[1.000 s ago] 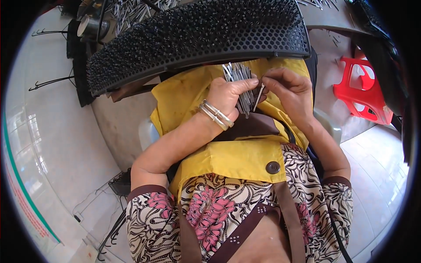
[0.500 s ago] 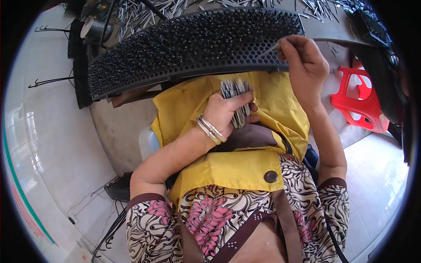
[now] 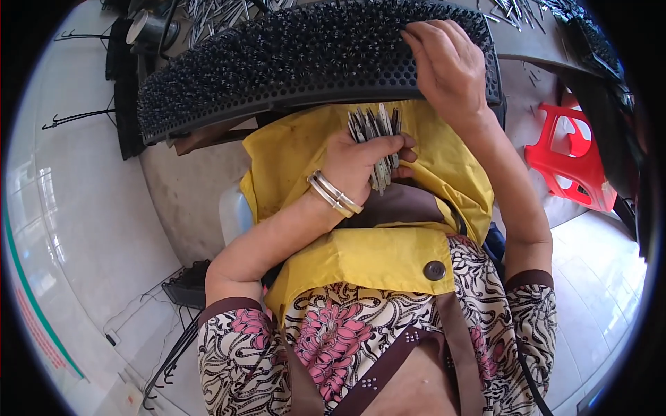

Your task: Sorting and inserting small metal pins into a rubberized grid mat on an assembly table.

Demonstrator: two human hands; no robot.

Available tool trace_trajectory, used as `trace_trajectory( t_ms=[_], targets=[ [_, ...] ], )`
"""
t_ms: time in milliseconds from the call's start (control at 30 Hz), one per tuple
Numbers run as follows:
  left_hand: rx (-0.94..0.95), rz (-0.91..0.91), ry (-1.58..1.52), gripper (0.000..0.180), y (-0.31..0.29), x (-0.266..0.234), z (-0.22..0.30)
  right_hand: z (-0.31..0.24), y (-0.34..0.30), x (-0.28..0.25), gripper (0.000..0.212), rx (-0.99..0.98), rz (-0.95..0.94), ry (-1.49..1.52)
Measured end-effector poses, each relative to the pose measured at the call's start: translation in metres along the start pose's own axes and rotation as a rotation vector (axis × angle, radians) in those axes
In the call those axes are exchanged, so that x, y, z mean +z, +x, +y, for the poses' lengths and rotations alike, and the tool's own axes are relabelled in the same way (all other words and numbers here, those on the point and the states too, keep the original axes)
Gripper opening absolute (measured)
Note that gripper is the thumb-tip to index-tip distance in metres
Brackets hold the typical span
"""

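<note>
My left hand point(image 3: 368, 156) is closed around a bundle of thin flat metal strips point(image 3: 380, 163), which stands roughly upright above my lap. A long dark perforated tray point(image 3: 305, 93) lies across in front of me, with many slim dark metal pieces point(image 3: 277, 59) standing packed in its holes. My right hand point(image 3: 451, 73) is at the tray's right part, fingers bent and pinched together over the packed pieces. Whatever the fingertips hold is hidden among the dark pieces.
Loose metal strips point(image 3: 510, 14) lie scattered on the table behind the tray. A metal cup point(image 3: 147, 29) stands at the far left. Thin black hooked wires point(image 3: 83, 119) jut out on the left. On the right is a red plastic stool point(image 3: 565, 156); a yellow apron point(image 3: 374, 260) covers my lap.
My right hand has moved left and slightly up, onto the packed pieces; the strip that showed in its fingers is out of sight. The left hand keeps its bundle.
</note>
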State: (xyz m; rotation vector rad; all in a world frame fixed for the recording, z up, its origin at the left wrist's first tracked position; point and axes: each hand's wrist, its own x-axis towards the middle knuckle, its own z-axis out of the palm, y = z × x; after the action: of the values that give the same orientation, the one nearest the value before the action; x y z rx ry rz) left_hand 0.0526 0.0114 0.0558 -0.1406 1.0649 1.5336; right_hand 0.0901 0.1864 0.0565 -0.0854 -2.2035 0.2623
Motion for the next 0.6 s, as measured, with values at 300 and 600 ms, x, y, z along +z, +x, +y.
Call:
trace_trajectory(
  t_ms=[300, 600],
  targets=[
    [0.050, 0.028, -0.056, 0.012, 0.0005, -0.0020, -0.0025, 0.0005, -0.0085, -0.0023, 0.017, -0.022, 0.071, 0.026],
    [0.048, 0.052, -0.055, 0.011, 0.0005, -0.0011, -0.0017, 0.0007, -0.0078, -0.0017, 0.020, -0.060, 0.059, 0.019]
  ],
)
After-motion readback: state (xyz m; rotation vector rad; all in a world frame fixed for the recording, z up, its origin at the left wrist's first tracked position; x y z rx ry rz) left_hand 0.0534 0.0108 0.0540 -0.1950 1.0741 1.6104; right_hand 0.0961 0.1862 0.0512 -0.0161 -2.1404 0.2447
